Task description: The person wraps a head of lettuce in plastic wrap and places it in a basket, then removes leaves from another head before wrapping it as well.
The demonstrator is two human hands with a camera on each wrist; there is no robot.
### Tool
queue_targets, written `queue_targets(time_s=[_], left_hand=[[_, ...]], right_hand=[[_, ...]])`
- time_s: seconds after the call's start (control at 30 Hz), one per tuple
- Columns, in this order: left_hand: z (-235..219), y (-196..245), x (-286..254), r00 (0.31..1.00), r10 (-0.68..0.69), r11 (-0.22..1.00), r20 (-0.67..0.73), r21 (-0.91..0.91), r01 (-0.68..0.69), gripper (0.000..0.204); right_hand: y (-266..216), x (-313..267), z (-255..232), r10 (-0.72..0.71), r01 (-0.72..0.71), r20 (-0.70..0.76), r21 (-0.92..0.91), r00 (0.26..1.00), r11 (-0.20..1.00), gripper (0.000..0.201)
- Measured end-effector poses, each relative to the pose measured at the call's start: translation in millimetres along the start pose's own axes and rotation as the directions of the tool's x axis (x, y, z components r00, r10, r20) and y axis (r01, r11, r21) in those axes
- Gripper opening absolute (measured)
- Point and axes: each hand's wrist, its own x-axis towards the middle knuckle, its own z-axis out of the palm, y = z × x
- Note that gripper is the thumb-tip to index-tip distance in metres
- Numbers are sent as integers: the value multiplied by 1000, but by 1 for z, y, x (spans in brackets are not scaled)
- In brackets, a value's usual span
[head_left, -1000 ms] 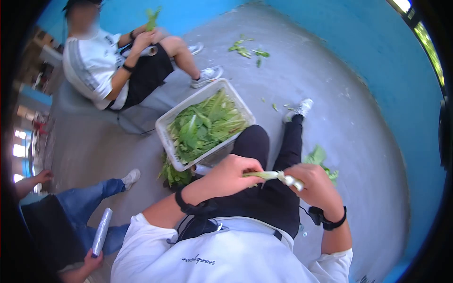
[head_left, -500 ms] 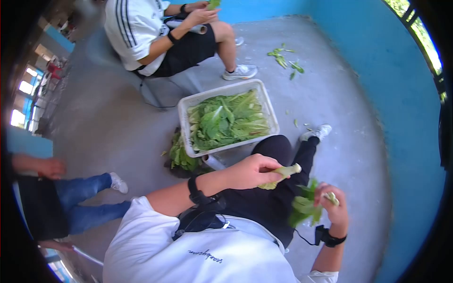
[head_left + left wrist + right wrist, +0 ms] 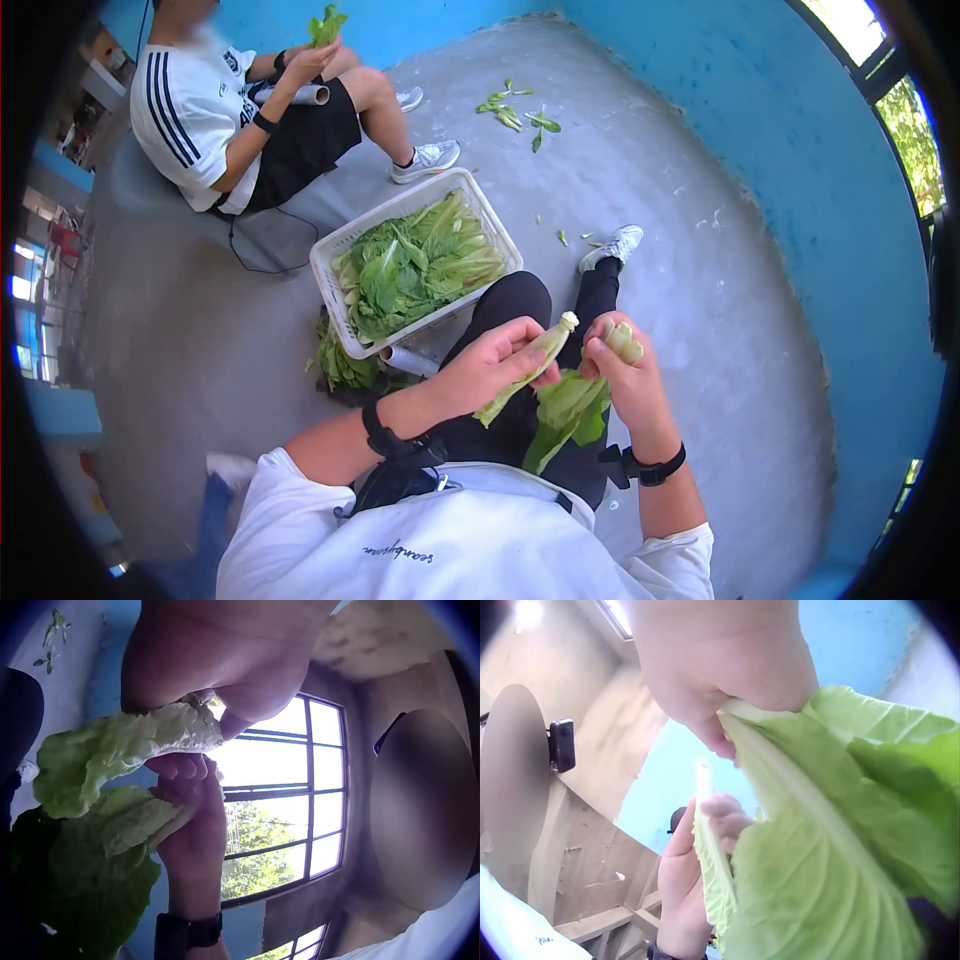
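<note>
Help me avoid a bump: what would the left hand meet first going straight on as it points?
Likely the right hand, which grips leaves, across from the left hand; the depth between them is unclear.

A passage lies over the floor [image 3: 720, 350] between the right hand [image 3: 628, 380] and the wall [image 3: 830, 230], while ahead of that hand the shoe [image 3: 613, 248] and a leg obstruct the way. Between the left hand [image 3: 500, 368] and the crate [image 3: 495, 218], access is restricted by the raised knee [image 3: 522, 298] and the roll [image 3: 410, 361], with a leaf pile [image 3: 343, 362] obstructing the crate's near left side; the crate is approachable from above. The gap between the hands is narrow, occupied by the stalk [image 3: 532, 372] and the hanging leaves [image 3: 570, 405].
</note>
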Motion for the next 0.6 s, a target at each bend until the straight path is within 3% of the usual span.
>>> queue_targets(time_s=[0.07,0.13,0.23,0.33,0.37,0.6], left_hand=[[5,-4,3,995,-22,990,-98,135,35,22],[12,4,1,989,90,883,-120,470,-23,23],[21,9,2,974,77,852,-215,521,47,22],[21,6,2,956,161,824,-246,566,7,19],[21,8,2,958,135,826,-253,563,32,18],[14,12,4,968,181,661,-171,751,9,16]], right_hand=[[3,-1,8,-85,81,-42,-79,996,994,23],[-3,-2,17,-71,65,-85,-78,994,995,31],[1,-4,18,-56,36,-114,-175,992,984,28],[6,-4,17,-77,43,-148,-221,986,974,26],[6,-3,17,-72,33,-143,-256,987,966,26],[-21,-10,17,-50,-13,-105,-526,993,851,21]])
